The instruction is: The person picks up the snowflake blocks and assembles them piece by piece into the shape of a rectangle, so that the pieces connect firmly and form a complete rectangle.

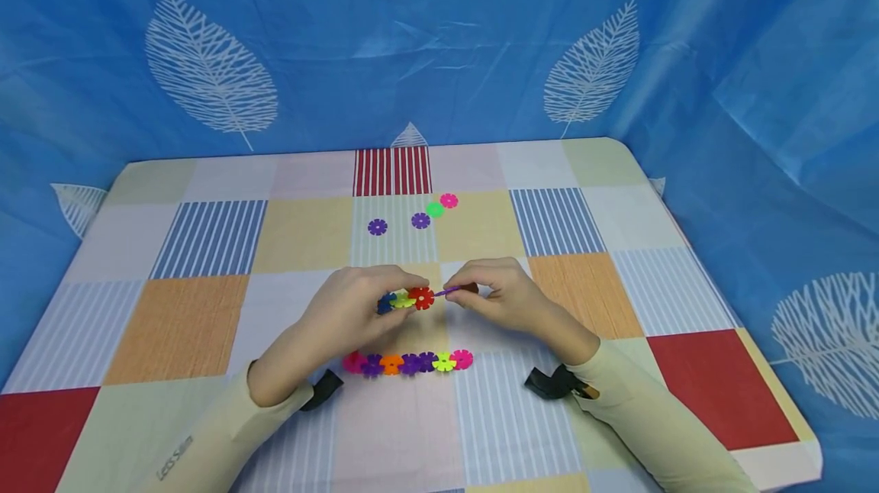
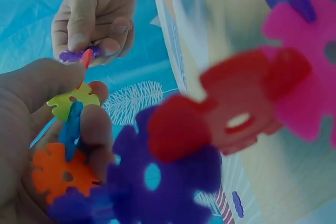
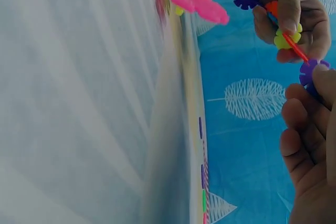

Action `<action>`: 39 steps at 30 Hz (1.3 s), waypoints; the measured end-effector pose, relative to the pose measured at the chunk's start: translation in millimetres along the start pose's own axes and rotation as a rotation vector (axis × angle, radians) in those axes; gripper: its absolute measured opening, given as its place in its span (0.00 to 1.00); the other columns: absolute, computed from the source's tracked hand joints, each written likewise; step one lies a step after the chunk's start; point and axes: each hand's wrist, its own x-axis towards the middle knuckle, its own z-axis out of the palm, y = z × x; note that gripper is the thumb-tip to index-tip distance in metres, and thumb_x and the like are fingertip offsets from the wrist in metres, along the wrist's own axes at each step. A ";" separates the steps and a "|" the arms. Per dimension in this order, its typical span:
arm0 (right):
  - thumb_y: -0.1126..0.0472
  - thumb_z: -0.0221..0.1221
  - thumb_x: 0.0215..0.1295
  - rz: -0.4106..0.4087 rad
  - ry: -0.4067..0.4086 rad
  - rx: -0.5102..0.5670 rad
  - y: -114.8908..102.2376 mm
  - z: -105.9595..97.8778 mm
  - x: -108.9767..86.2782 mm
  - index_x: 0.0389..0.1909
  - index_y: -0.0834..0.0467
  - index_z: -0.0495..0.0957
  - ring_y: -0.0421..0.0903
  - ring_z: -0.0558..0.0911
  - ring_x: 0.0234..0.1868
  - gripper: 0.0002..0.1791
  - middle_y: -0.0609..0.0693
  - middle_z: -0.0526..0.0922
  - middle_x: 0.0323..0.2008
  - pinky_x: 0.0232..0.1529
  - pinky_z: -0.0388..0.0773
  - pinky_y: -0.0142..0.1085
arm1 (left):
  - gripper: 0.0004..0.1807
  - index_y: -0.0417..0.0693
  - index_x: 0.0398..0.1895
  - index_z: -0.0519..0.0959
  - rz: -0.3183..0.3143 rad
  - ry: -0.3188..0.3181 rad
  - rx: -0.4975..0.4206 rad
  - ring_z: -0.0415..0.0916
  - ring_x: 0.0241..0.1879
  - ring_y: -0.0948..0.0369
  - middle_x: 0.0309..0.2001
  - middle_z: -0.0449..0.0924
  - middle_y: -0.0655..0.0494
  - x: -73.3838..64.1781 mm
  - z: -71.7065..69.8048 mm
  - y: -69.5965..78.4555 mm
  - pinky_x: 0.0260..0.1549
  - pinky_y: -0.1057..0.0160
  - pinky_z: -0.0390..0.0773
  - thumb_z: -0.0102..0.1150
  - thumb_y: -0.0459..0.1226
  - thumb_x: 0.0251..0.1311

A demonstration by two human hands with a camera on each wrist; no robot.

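The left hand (image 1: 357, 298) pinched a chain (image 1: 403, 300) of notched, flower-shaped discs above the worktop (image 1: 288, 333), its red disc (image 1: 421, 298) toward the right hand (image 1: 504, 294). The right hand pinched a purple disc (image 1: 449, 291), which met the red disc's edge. A multicoloured row (image 1: 391, 365) showed nearer the person. Farther off lay 4 discs (image 1: 420, 220): 2 purple, 1 green, 1 pink.

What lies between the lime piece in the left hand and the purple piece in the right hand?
The red flower-shaped piece lies between the lime piece and the purple piece; the head and right wrist views show this.
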 end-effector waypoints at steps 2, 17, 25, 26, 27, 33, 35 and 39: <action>0.66 0.66 0.61 -0.008 0.006 -0.012 -0.7 0.5 0.3 0.37 0.58 0.84 0.35 0.75 0.28 0.05 0.44 0.86 0.34 0.21 0.74 0.36 | 0.20 0.54 0.47 0.85 0.017 0.013 0.007 0.82 0.42 0.66 0.42 0.85 0.63 0.6 1.2 -0.4 0.38 0.64 0.81 0.77 0.39 0.48; 0.64 0.64 0.64 -0.126 0.023 -0.052 0.9 0.0 1.8 0.37 0.61 0.86 0.37 0.82 0.30 0.05 0.48 0.87 0.34 0.27 0.77 0.26 | 0.21 0.53 0.48 0.85 0.017 0.036 0.040 0.83 0.40 0.65 0.41 0.86 0.62 1.8 3.7 -1.3 0.36 0.63 0.82 0.77 0.41 0.47; 0.64 0.62 0.67 -0.190 0.061 -0.039 2.9 2.4 2.2 0.39 0.63 0.85 0.41 0.85 0.33 0.07 0.52 0.87 0.35 0.32 0.80 0.27 | 0.22 0.52 0.49 0.85 0.015 0.038 0.037 0.83 0.42 0.64 0.42 0.86 0.60 1.9 2.6 -1.0 0.38 0.63 0.82 0.76 0.42 0.48; 0.64 0.61 0.67 -0.196 0.066 -0.034 2.9 2.7 2.3 0.39 0.63 0.85 0.41 0.85 0.33 0.07 0.53 0.87 0.35 0.32 0.80 0.27 | 0.22 0.52 0.49 0.85 0.014 0.039 0.036 0.83 0.42 0.64 0.42 0.86 0.60 1.9 2.5 -0.9 0.38 0.63 0.82 0.76 0.42 0.48; 0.64 0.61 0.67 -0.200 0.069 -0.027 2.7 3.1 2.4 0.39 0.64 0.85 0.42 0.85 0.33 0.07 0.53 0.87 0.35 0.32 0.80 0.27 | 0.22 0.53 0.49 0.85 0.013 0.040 0.036 0.83 0.42 0.64 0.42 0.86 0.61 1.9 2.4 -0.8 0.38 0.64 0.82 0.76 0.42 0.48; 0.66 0.63 0.64 -0.227 0.048 -0.062 0.5 6.4 3.4 0.39 0.64 0.85 0.42 0.86 0.35 0.06 0.53 0.87 0.35 0.36 0.81 0.29 | 0.22 0.51 0.49 0.86 0.055 0.046 0.043 0.83 0.41 0.64 0.40 0.86 0.60 1.9 2.7 -0.7 0.38 0.64 0.82 0.76 0.41 0.48; 0.68 0.65 0.61 -0.239 0.044 -0.092 -0.5 8.3 3.8 0.39 0.64 0.85 0.42 0.86 0.36 0.06 0.52 0.87 0.35 0.37 0.82 0.29 | 0.22 0.49 0.49 0.86 0.081 0.048 0.034 0.83 0.39 0.64 0.39 0.86 0.59 1.6 3.0 -1.0 0.37 0.65 0.82 0.76 0.41 0.48; 0.71 0.66 0.57 -0.253 0.058 -0.089 -2.5 12.4 4.3 0.39 0.65 0.85 0.41 0.86 0.34 0.08 0.53 0.87 0.34 0.36 0.82 0.29 | 0.23 0.47 0.49 0.85 0.120 0.053 0.002 0.83 0.37 0.64 0.36 0.86 0.58 0.6 2.3 -1.7 0.36 0.66 0.82 0.77 0.39 0.46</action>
